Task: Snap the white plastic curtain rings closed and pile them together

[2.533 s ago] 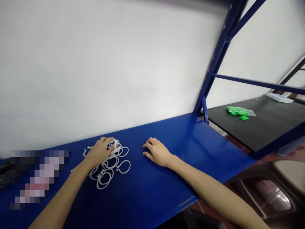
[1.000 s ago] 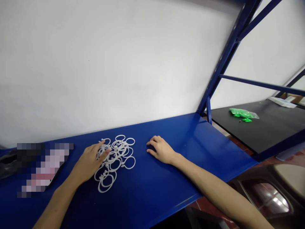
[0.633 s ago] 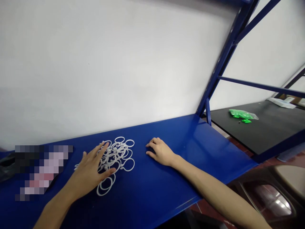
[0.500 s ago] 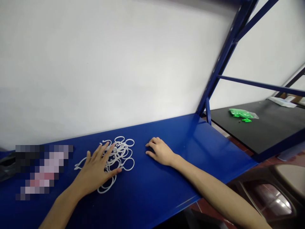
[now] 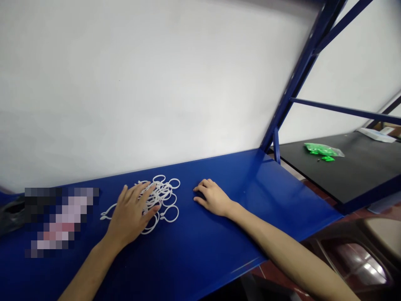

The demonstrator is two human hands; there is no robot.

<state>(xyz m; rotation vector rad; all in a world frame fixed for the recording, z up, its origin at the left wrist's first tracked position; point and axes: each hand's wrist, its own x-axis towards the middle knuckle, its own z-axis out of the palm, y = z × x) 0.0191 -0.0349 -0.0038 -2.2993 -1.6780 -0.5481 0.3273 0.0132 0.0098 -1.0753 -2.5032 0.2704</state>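
Note:
A heap of several white plastic rings [image 5: 165, 196] lies on the blue metal shelf [image 5: 219, 246]. My left hand [image 5: 131, 213] lies flat on the left part of the heap with its fingers spread, covering several rings. One ring sticks out on the left of that hand. My right hand [image 5: 213, 198] rests on the shelf just right of the rings, palm down, fingers loosely curled and holding nothing. It does not touch the rings.
A white wall stands right behind the shelf. A blue upright post [image 5: 297, 79] rises at the shelf's right end. Beyond it a black shelf [image 5: 360, 171] carries a bag of green parts [image 5: 322, 149]. A blurred patch [image 5: 59, 221] lies at the left.
My left hand has slid forward from the near side of the heap onto it, pushing the rings closer together. My right hand has stayed in place.

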